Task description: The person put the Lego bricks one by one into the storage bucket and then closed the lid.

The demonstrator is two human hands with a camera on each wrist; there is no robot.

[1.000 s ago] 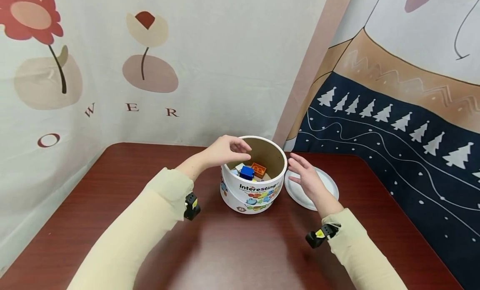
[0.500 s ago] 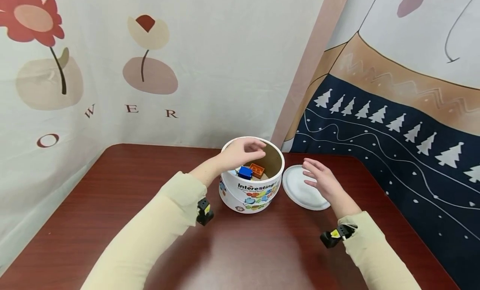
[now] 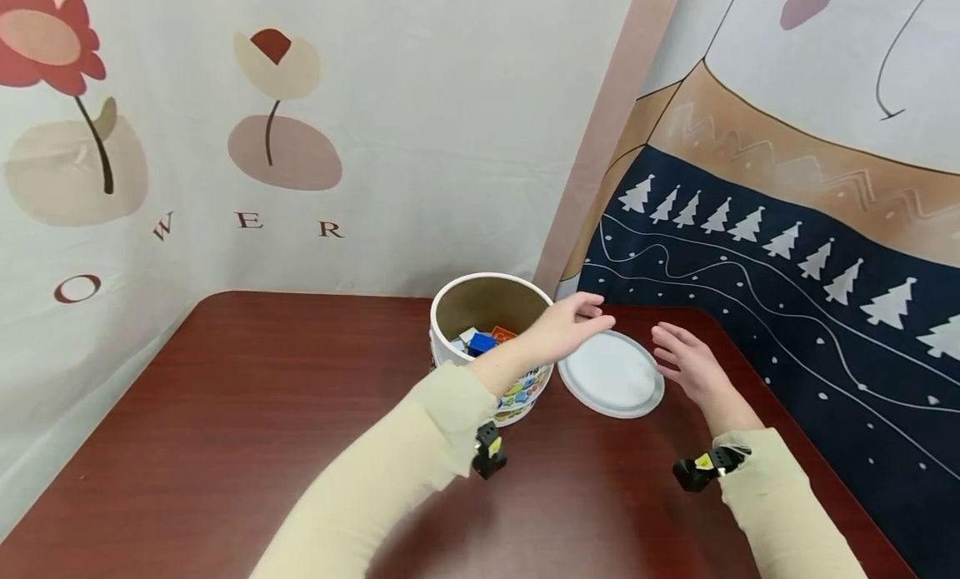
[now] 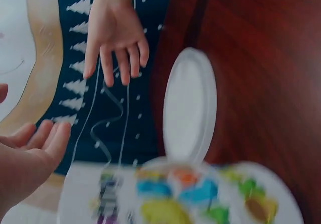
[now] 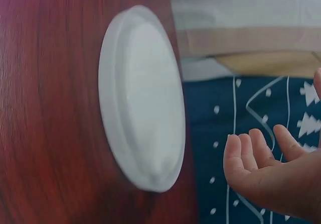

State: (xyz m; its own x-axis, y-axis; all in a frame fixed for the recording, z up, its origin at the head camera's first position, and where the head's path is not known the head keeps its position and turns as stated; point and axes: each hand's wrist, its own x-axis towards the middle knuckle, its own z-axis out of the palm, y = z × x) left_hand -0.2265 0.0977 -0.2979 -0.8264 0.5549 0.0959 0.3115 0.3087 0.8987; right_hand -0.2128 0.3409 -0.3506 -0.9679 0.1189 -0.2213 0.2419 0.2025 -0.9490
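Observation:
A white round bucket (image 3: 442,339) with printed pictures stands on the table, its top uncovered. Inside it I see a blue block (image 3: 482,344), an orange block (image 3: 502,334) and some pale pieces. Its white lid (image 3: 611,375) lies flat on the table, just right of the bucket. My left hand (image 3: 566,325) reaches across the bucket's right rim toward the lid, fingers loosely bent and holding nothing. To the right of the lid, my right hand (image 3: 693,366) hovers with relaxed, spread fingers and touches nothing. In the left wrist view, the lid (image 4: 189,106) lies apart from both hands.
The reddish-brown table (image 3: 300,412) spreads to the left and front. A pale cloth with flower prints (image 3: 420,146) hangs behind it, and a dark blue cloth with white trees (image 3: 750,312) hangs along the right edge.
My left hand has moved right, from over the bucket's opening to beyond its right rim near the lid. My right hand has shifted right, away from the bucket, uncovering more of the lid.

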